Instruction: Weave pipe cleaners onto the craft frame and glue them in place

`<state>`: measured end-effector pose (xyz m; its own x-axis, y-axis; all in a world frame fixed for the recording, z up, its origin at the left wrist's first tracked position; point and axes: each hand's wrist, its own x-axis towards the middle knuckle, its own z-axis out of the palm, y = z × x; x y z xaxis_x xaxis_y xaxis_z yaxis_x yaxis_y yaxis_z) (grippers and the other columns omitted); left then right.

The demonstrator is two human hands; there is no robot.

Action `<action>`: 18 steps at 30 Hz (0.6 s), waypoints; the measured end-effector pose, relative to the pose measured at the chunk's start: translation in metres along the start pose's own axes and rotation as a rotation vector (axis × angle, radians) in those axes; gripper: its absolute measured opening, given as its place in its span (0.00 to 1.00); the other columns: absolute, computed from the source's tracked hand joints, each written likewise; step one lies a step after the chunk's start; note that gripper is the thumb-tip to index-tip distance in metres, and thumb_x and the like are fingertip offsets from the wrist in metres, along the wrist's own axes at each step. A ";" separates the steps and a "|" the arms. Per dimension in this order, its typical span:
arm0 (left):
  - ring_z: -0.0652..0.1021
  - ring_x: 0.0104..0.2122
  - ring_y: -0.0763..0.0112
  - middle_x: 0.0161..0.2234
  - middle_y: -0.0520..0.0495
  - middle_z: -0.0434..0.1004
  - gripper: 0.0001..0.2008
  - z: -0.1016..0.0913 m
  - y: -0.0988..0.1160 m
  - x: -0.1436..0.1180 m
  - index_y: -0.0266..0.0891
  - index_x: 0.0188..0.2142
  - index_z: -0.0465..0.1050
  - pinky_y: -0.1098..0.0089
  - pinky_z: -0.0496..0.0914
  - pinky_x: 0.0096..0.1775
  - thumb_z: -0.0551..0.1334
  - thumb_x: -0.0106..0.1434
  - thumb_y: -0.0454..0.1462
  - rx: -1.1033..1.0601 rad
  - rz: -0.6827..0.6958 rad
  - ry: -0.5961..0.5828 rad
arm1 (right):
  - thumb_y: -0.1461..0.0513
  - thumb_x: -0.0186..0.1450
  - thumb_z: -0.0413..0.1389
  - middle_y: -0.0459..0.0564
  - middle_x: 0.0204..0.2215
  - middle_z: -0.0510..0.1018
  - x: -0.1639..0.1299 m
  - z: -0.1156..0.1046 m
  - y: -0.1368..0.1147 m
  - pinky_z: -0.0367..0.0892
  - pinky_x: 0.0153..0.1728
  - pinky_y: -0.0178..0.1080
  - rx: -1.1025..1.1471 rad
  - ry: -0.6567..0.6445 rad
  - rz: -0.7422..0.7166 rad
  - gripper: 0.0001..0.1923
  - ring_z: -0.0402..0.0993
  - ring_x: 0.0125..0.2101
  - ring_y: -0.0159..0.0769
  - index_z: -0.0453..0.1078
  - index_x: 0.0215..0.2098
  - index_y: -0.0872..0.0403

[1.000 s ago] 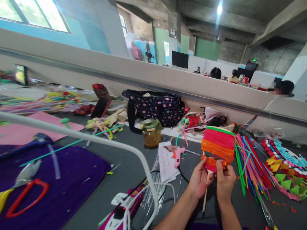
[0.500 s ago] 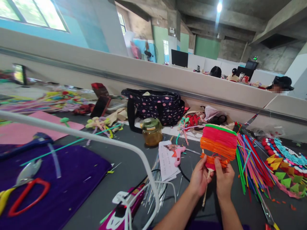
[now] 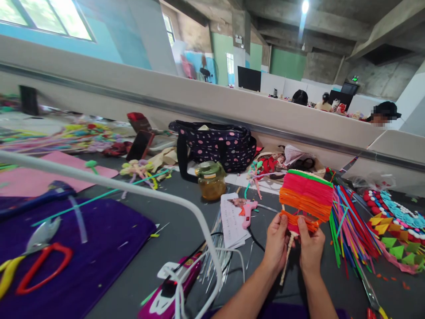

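Hands: left hand (image 3: 276,243) and right hand (image 3: 310,249) meet at the lower end of the woven panel (image 3: 306,197), fingers of both closed on its orange strands and on the pale stick (image 3: 286,261) that hangs down between the palms.
Woven panel: held upright above the dark tabletop (image 3: 186,230), pink band over orange band, green strip along its top edge; it stands just above both hands.
Left of the panel, close: pink glue gun (image 3: 246,211) lying on a printed paper sheet (image 3: 231,219), touching it.
Right of the panel: bundle of coloured strips (image 3: 348,221) lying just beside it, and further right a row of felt triangles and balls (image 3: 395,226).
Nearer than the panel, lower left: white lamp arm (image 3: 139,195) crossing the view, a magenta device (image 3: 169,290) with white cables, a purple cloth (image 3: 83,252) bearing red-handled pliers (image 3: 40,261).
Beyond the panel, left: amber jar (image 3: 210,181) with a green lid, then the dotted dark bag (image 3: 217,146) against the low partition wall (image 3: 212,106).
Farthest: other people seated past that wall, too small to tell more.
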<state>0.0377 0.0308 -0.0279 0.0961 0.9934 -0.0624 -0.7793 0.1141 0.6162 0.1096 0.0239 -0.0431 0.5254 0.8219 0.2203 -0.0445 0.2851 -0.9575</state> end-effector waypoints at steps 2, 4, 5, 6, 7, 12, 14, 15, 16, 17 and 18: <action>0.68 0.13 0.79 0.20 0.56 0.69 0.17 0.000 -0.002 -0.001 0.39 0.36 0.68 0.80 0.61 0.13 0.66 0.54 0.46 -0.003 -0.001 0.006 | 0.53 0.55 0.61 0.54 0.27 0.80 0.000 0.000 -0.001 0.72 0.31 0.40 0.000 -0.015 -0.008 0.17 0.75 0.28 0.39 0.75 0.33 0.60; 0.68 0.13 0.80 0.21 0.56 0.69 0.16 0.000 -0.003 -0.001 0.39 0.35 0.68 0.80 0.60 0.13 0.66 0.54 0.46 -0.007 -0.006 0.004 | 0.54 0.55 0.61 0.53 0.27 0.80 0.000 0.000 -0.003 0.72 0.34 0.41 -0.026 -0.013 -0.032 0.16 0.76 0.29 0.40 0.75 0.31 0.60; 0.68 0.13 0.80 0.21 0.56 0.69 0.16 0.000 -0.004 -0.002 0.39 0.35 0.68 0.80 0.60 0.13 0.66 0.54 0.46 -0.012 -0.009 0.000 | 0.54 0.55 0.61 0.53 0.27 0.80 0.000 0.000 -0.005 0.71 0.35 0.41 -0.040 -0.004 -0.045 0.15 0.76 0.29 0.39 0.76 0.31 0.60; 0.67 0.13 0.80 0.20 0.56 0.68 0.15 0.000 -0.004 -0.002 0.39 0.35 0.68 0.81 0.60 0.14 0.66 0.54 0.46 -0.018 -0.012 -0.004 | 0.54 0.56 0.61 0.53 0.27 0.80 0.000 0.000 -0.006 0.71 0.35 0.41 -0.053 0.009 -0.056 0.15 0.76 0.29 0.39 0.76 0.31 0.60; 0.67 0.13 0.81 0.20 0.57 0.68 0.15 0.001 -0.005 -0.003 0.39 0.35 0.68 0.81 0.61 0.15 0.65 0.55 0.46 -0.026 -0.015 -0.006 | 0.55 0.56 0.61 0.53 0.27 0.80 0.000 -0.001 -0.007 0.71 0.35 0.41 -0.064 0.025 -0.068 0.14 0.76 0.29 0.39 0.76 0.30 0.60; 0.70 0.19 0.80 0.22 0.54 0.70 0.13 0.000 -0.003 -0.003 0.35 0.31 0.71 0.79 0.66 0.22 0.65 0.55 0.44 -0.013 0.051 0.072 | 0.55 0.56 0.61 0.54 0.28 0.81 -0.001 -0.002 -0.007 0.72 0.36 0.41 -0.093 0.069 -0.110 0.14 0.77 0.30 0.40 0.76 0.31 0.60; 0.70 0.20 0.79 0.24 0.52 0.71 0.14 0.000 -0.001 -0.002 0.35 0.31 0.72 0.80 0.65 0.21 0.67 0.53 0.45 0.022 0.085 0.124 | 0.55 0.56 0.61 0.55 0.29 0.81 -0.001 -0.002 -0.006 0.72 0.35 0.42 -0.081 0.062 -0.108 0.14 0.77 0.30 0.41 0.76 0.31 0.60; 0.70 0.20 0.79 0.24 0.52 0.72 0.15 -0.001 0.001 -0.001 0.35 0.31 0.72 0.79 0.64 0.20 0.67 0.52 0.45 0.041 0.097 0.147 | 0.55 0.56 0.61 0.55 0.29 0.81 0.000 -0.003 -0.005 0.73 0.35 0.42 -0.075 0.059 -0.107 0.14 0.77 0.30 0.41 0.76 0.31 0.60; 0.70 0.20 0.78 0.25 0.52 0.72 0.15 -0.001 0.003 -0.001 0.36 0.32 0.72 0.79 0.64 0.20 0.67 0.52 0.45 0.058 0.107 0.164 | 0.55 0.56 0.60 0.55 0.29 0.81 0.001 -0.003 -0.005 0.73 0.35 0.42 -0.073 0.059 -0.108 0.14 0.77 0.30 0.41 0.76 0.32 0.60; 0.71 0.21 0.78 0.25 0.52 0.72 0.16 -0.002 0.004 0.000 0.36 0.32 0.72 0.79 0.65 0.19 0.67 0.51 0.46 0.071 0.118 0.174 | 0.55 0.56 0.60 0.55 0.29 0.81 0.002 -0.004 -0.005 0.73 0.35 0.42 -0.072 0.061 -0.111 0.14 0.77 0.30 0.41 0.76 0.32 0.60; 0.72 0.22 0.77 0.26 0.51 0.73 0.16 -0.002 0.006 0.001 0.36 0.32 0.72 0.79 0.65 0.20 0.68 0.51 0.46 0.081 0.128 0.179 | 0.55 0.56 0.61 0.55 0.29 0.81 0.002 -0.004 -0.005 0.73 0.36 0.42 -0.073 0.061 -0.113 0.14 0.77 0.30 0.41 0.76 0.32 0.60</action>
<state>0.0319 0.0324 -0.0258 -0.1170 0.9867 -0.1133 -0.7253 -0.0070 0.6884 0.1145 0.0225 -0.0389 0.5741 0.7544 0.3182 0.0787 0.3360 -0.9386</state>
